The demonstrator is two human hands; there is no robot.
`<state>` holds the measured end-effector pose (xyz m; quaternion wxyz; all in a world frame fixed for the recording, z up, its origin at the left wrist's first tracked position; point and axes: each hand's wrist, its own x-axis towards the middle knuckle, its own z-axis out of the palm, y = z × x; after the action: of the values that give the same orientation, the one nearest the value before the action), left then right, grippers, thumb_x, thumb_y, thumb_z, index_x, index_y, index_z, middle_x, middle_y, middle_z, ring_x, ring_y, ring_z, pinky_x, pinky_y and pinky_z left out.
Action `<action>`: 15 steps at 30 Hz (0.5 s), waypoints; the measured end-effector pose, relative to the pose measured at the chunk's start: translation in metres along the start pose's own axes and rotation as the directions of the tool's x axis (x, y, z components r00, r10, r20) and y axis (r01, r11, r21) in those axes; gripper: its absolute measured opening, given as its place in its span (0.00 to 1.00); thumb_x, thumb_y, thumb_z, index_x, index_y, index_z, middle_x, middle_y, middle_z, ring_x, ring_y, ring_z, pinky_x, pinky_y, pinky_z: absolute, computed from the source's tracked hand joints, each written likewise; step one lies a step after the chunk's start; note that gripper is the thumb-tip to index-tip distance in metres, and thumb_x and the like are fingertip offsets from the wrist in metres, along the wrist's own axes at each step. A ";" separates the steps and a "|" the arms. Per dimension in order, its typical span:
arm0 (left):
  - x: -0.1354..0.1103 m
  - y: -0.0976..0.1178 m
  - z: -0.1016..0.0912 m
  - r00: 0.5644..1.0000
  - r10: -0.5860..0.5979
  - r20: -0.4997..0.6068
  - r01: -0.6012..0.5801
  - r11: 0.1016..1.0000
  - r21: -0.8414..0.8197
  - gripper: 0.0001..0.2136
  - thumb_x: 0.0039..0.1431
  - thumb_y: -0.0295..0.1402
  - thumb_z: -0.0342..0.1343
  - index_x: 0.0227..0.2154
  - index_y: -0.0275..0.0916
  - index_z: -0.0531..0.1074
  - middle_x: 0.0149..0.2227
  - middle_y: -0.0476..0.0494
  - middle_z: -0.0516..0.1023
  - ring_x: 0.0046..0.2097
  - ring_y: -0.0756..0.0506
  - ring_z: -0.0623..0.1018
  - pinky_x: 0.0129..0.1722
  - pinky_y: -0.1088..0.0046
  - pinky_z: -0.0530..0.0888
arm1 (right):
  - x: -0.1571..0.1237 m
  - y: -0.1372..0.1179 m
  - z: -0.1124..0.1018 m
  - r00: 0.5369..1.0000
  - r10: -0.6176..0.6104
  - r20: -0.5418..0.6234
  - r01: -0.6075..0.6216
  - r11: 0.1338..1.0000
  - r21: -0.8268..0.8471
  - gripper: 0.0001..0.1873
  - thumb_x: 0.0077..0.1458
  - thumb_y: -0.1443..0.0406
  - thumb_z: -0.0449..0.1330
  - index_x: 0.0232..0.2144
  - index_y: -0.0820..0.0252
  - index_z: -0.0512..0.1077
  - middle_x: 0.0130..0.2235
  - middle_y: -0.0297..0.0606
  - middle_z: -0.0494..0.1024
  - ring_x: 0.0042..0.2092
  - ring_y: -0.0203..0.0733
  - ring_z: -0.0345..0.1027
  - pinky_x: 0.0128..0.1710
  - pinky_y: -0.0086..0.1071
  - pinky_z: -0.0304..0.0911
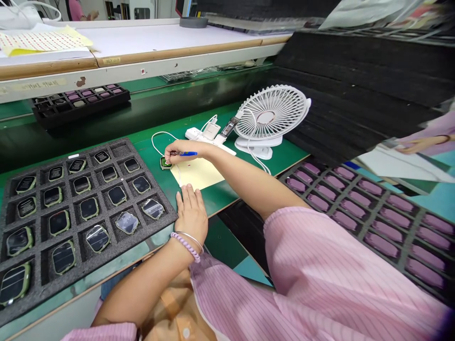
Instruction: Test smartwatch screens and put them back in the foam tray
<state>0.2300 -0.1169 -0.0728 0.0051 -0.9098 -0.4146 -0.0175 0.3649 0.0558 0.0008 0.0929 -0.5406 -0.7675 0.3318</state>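
My right hand reaches forward over the green bench, fingers pinched on a blue pen. Its tip end sits just above a small green smartwatch case lying on the bench beside a yellow sheet. My left hand rests flat and open on the bench, fingers together, touching the near edge of the yellow sheet and the right edge of a black foam tray. That tray holds several green watch cases with dark screens, each in its own pocket.
A white desk fan and a white power strip with cables stand behind the sheet. A foam tray of purple parts lies at the right. Another black tray sits on the far belt. A person's arm shows at the right edge.
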 end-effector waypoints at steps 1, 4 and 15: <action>0.000 0.000 0.001 1.000 -0.003 -0.007 0.003 1.000 -0.005 0.27 0.71 0.20 0.42 0.72 0.26 0.59 0.73 0.21 0.57 0.75 0.31 0.61 0.73 0.48 0.65 | 0.001 -0.001 0.000 1.000 0.008 0.002 -0.008 1.000 -0.022 0.10 0.48 0.79 0.59 0.26 0.62 0.75 0.30 0.34 0.81 0.29 0.35 0.67 0.30 0.29 0.58; 0.001 0.001 0.003 1.000 -0.007 -0.013 0.007 1.000 -0.018 0.27 0.71 0.21 0.42 0.72 0.26 0.59 0.73 0.21 0.56 0.75 0.31 0.61 0.73 0.48 0.64 | 0.005 -0.001 0.001 1.000 -0.005 -0.006 0.005 0.999 -0.053 0.12 0.47 0.80 0.58 0.26 0.62 0.75 0.27 0.32 0.79 0.27 0.35 0.66 0.30 0.29 0.57; 0.000 0.002 0.002 1.000 0.004 -0.008 -0.005 1.000 -0.012 0.27 0.71 0.21 0.41 0.71 0.26 0.59 0.72 0.21 0.58 0.74 0.30 0.61 0.72 0.49 0.66 | -0.006 0.029 0.024 0.883 -0.161 -0.440 0.151 0.987 -0.058 0.17 0.72 0.57 0.52 0.46 0.61 0.76 0.38 0.41 0.84 0.41 0.44 0.77 0.42 0.33 0.66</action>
<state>0.2312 -0.1181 -0.0752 0.0014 -0.9107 -0.4124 -0.0236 0.3774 0.0465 -0.0334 0.2855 -0.5395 -0.7707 0.1831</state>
